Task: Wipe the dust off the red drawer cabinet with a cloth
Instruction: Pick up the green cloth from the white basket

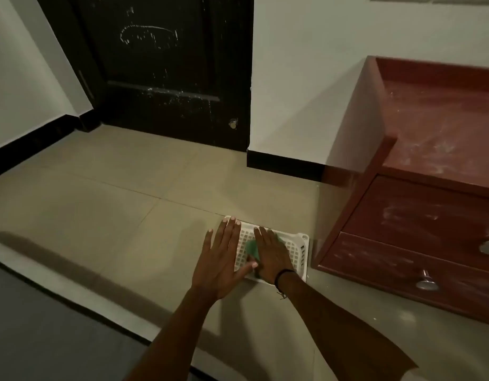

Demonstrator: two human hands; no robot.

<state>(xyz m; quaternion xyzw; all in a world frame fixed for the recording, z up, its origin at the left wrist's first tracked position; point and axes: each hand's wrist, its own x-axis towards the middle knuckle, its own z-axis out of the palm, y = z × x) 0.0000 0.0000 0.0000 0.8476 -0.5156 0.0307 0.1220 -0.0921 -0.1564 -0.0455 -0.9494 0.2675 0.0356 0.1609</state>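
Low in the centre of the frame, the left hand (222,255) and the right hand (270,254) reach forward side by side, both flat with fingers spread and neither closed on anything. Under them sits one white basket (299,250) on the floor, with one green cloth (252,248) inside, showing between the hands; the right hand lies over it and is likely the nearer one to take it. One red drawer cabinet (419,160) stands to the right and beyond, two drawers showing, its dusty top running away toward the upper right.
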